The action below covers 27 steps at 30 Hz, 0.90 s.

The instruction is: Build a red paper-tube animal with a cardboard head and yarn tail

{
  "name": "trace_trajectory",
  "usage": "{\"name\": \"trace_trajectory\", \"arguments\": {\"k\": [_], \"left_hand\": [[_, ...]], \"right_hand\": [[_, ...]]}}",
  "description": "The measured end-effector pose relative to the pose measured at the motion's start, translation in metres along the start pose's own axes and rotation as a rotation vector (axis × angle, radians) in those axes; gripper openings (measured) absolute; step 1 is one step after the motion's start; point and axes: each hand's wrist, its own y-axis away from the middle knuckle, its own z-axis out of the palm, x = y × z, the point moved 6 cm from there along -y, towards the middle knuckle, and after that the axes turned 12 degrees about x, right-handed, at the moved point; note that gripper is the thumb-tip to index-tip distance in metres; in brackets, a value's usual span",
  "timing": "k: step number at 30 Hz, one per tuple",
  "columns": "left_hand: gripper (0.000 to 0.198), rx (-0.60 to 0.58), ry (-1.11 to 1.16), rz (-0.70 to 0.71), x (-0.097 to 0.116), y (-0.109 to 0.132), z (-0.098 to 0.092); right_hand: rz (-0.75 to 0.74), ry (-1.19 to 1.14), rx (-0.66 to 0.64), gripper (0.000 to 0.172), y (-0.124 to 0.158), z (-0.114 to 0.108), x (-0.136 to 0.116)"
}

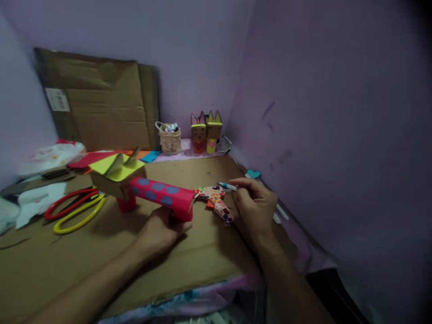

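A paper craft animal stands on a cardboard sheet (189,256): a red tube body with blue dots (161,194), a boxy brown and yellow head (116,174) and a patterned paper tail (216,202). My left hand (162,231) grips the tube's rear end from below, fingers closed round it. My right hand (254,202) is closed in a pinch on a thin white and blue pen (227,185), whose tip points left, just above the patterned tail.
Red-handled and yellow-handled scissors (76,209) lie left of the craft. Coloured paper sheets (101,158), a flattened cardboard box (101,103), a small brown basket (169,137) and two paper tube figures (206,132) stand at the back. A purple wall (330,135) closes the right side.
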Motion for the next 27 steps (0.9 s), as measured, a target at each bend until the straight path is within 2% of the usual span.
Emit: {"name": "trace_trajectory", "arguments": {"k": [5, 16, 18, 21, 23, 27], "left_hand": [[0.024, 0.064, -0.05, -0.045, 0.003, -0.001, -0.006], [0.031, 0.108, -0.079, -0.075, -0.004, -0.002, -0.016], [0.029, 0.094, -0.079, -0.109, -0.005, -0.001, -0.017], [0.03, -0.017, -0.045, -0.162, -0.005, 0.003, -0.017], [0.033, -0.061, -0.021, -0.155, -0.003, 0.01, -0.023], [0.042, 0.031, -0.045, -0.125, -0.013, 0.035, -0.053]], "right_hand": [[0.021, -0.016, 0.074, 0.024, 0.001, -0.021, 0.012], [-0.116, -0.026, -0.062, 0.02, 0.006, -0.011, -0.004], [-0.119, -0.022, -0.076, 0.019, 0.007, -0.01, -0.003], [-0.107, -0.003, -0.083, 0.018, 0.008, -0.009, -0.001], [-0.104, 0.016, -0.075, 0.018, 0.008, -0.009, 0.001], [-0.142, 0.063, -0.073, 0.017, 0.01, -0.009, 0.002]]}}
